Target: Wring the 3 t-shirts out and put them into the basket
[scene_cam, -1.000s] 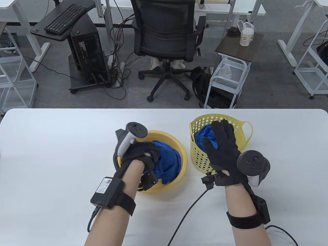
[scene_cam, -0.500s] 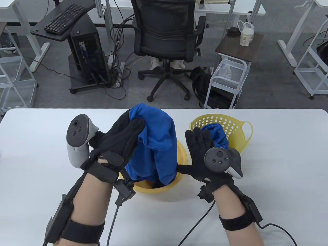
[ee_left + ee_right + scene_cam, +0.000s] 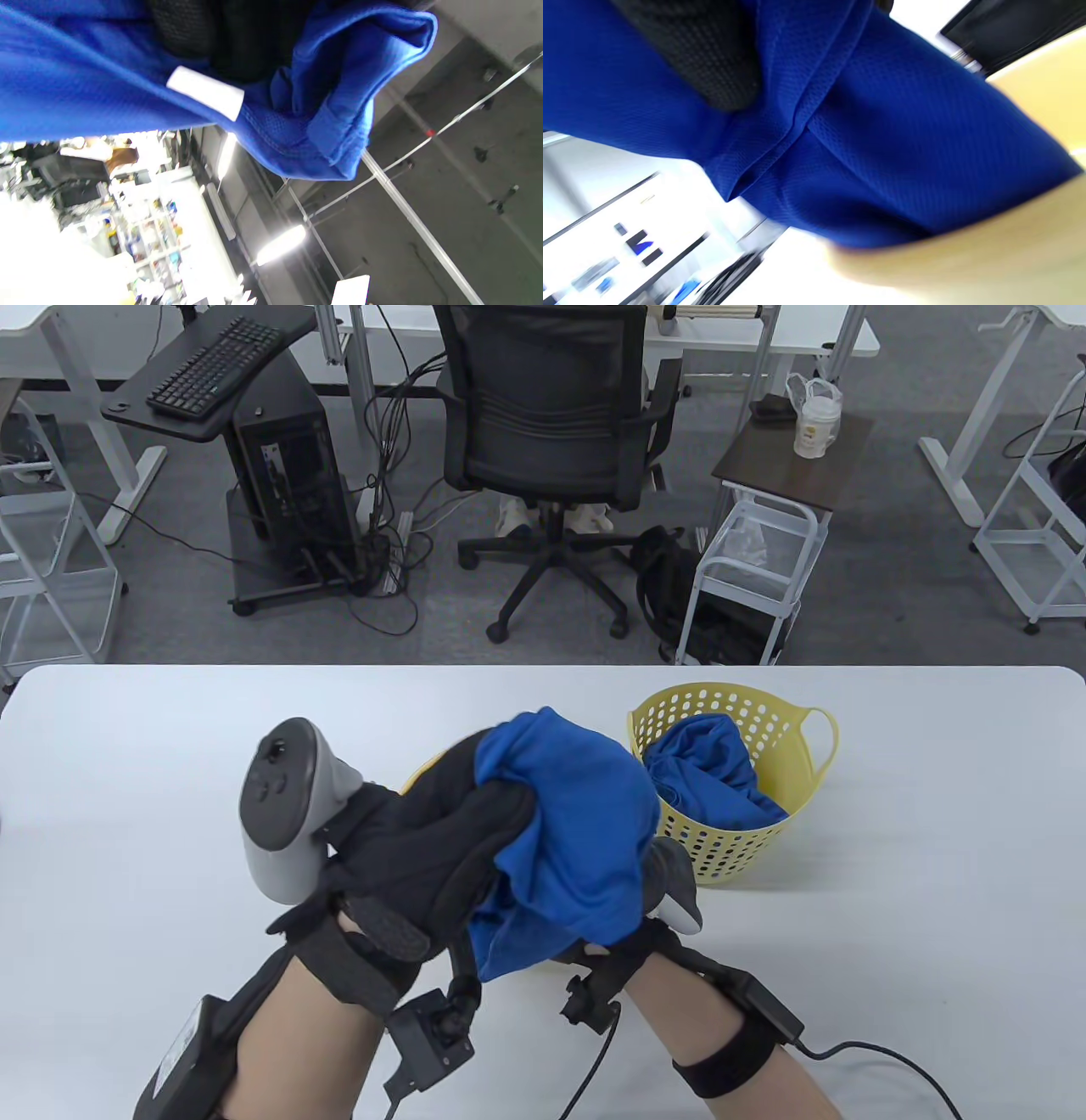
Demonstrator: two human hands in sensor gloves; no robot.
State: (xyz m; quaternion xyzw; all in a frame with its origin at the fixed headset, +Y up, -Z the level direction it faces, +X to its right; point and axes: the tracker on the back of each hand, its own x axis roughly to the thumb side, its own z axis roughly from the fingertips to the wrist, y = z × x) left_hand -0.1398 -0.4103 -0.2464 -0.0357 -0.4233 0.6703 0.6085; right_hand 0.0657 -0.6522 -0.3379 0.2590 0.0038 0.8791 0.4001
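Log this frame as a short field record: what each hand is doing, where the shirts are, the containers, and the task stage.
left hand: left hand grips the bunched blue t-shirt, raised above the table
right hand: right hand mostly hidden under the cloth; black gloved fingers lie against the fabric, grip unclear
basket: yellow perforated basket holds one blue t-shirt in the basket
basin: yellow basin nearly hidden behind the hands, contents unseen
stage: one shirt in the basket, one in hand and not yet there; third shirt not visible
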